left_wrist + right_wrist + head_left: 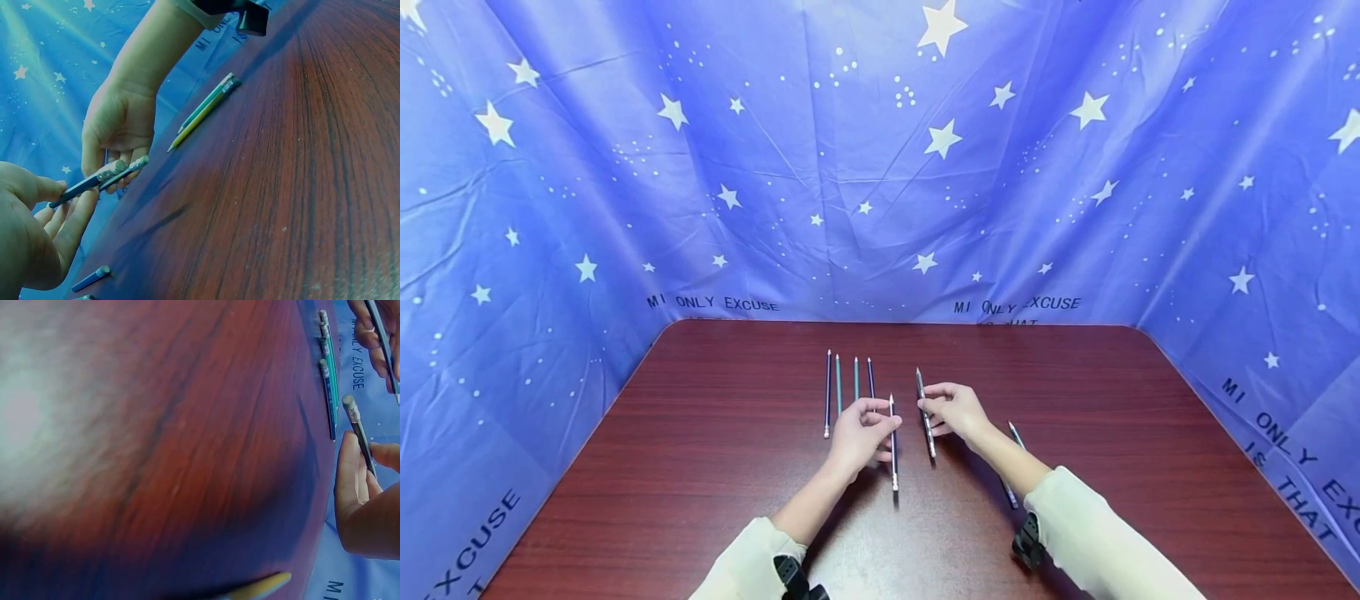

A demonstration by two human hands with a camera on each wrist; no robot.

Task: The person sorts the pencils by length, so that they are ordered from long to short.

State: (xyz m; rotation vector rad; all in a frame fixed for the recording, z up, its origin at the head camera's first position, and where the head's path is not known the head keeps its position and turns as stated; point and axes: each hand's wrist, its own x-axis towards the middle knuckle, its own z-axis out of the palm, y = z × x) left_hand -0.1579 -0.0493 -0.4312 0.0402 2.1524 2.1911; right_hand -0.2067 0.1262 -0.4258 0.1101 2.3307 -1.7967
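My left hand (859, 437) pinches a dark blue pencil (893, 454) between thumb and fingers, its point toward the far side and its white eraser end toward me. To the right of it, my right hand (955, 411) grips a dark, patterned pencil (928, 425) that leans slightly, point away from me. Both pencils are held above the table, side by side with a gap between. The left wrist view shows their eraser ends close together, the left hand's pencil (87, 186) in front. In the right wrist view, the right hand's pencil (360, 434) has a pale eraser.
Several blue and green pencils (838, 383) lie in a row on the dark red wooden table (715, 492), left of and partly behind my left hand. Under my right forearm lie a green pencil (203, 103) and a yellow one (200, 120). A blue starred curtain (850, 167) surrounds the table.
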